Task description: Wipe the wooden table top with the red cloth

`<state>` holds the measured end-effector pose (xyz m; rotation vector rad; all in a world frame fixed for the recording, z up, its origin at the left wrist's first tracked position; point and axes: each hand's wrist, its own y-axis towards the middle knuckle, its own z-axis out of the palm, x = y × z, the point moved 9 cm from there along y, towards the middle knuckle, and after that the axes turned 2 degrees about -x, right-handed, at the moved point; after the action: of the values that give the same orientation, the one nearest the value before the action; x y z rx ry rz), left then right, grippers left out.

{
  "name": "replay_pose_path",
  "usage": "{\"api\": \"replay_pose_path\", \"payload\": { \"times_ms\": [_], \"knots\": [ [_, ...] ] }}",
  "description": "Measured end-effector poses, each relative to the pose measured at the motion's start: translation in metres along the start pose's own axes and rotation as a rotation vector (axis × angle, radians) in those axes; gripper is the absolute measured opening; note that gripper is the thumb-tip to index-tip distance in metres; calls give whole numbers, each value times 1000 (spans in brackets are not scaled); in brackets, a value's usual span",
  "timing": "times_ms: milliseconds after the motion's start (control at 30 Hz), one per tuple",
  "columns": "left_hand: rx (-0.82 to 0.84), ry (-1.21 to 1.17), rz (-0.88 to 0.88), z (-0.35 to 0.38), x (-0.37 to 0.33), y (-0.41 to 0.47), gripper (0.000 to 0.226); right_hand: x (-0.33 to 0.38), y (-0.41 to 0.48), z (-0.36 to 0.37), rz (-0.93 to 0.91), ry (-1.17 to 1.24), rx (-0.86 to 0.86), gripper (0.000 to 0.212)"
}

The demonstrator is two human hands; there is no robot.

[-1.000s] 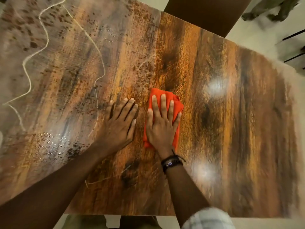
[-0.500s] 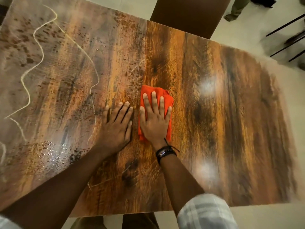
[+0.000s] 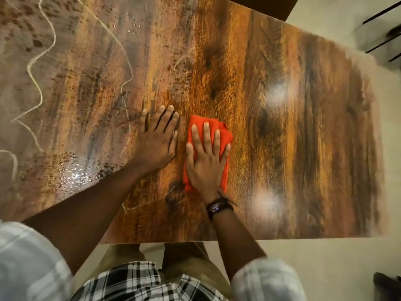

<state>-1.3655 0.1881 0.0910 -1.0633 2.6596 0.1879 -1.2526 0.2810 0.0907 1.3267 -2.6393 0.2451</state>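
The wooden table top (image 3: 293, 137) fills most of the view, brown and streaked, with two light reflections on its right half. A folded red cloth (image 3: 223, 133) lies flat near the table's middle. My right hand (image 3: 206, 157) presses down on it with straight, spread fingers and covers most of it. My left hand (image 3: 157, 137) rests flat on the bare wood just left of the cloth, fingers straight. Water droplets (image 3: 73, 174) glisten on the wood left of my left forearm.
Pale wavy lines and dark speckles (image 3: 39, 68) mark the table's left part. A dark chair back (image 3: 260, 3) stands beyond the far edge. Black bars (image 3: 382, 40) show at the upper right above pale floor (image 3: 325, 253). The near table edge runs just above my legs.
My right hand has slid the cloth toward me across the wood. My left hand stays flat beside it. The camera has tilted down, showing my shirt and legs.
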Motion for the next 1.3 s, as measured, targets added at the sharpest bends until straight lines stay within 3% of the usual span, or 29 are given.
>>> {"api": "replay_pose_path", "payload": {
  "times_ms": [167,300,633,733,967,1133,1300],
  "knots": [
    [1,8,-9,1,-1,0,54,15,98,0,26,35,40,54],
    [17,-3,-9,0,0,-1,56,17,100,0,18,27,31,53],
    [47,-26,9,-2,-4,-2,53,-1,-125,8,-16,28,-2,54],
    [42,-21,20,-3,-4,-1,53,-2,-153,13,-1,1,17,54],
    [32,-64,18,-4,-3,-1,53,20,-64,7,20,-19,-8,54],
    [-41,-318,50,-18,1,-2,47,36,37,8,58,-33,44,54],
    [-77,-228,72,-34,31,-1,47,40,25,10,62,-16,6,53]
  ]
}}
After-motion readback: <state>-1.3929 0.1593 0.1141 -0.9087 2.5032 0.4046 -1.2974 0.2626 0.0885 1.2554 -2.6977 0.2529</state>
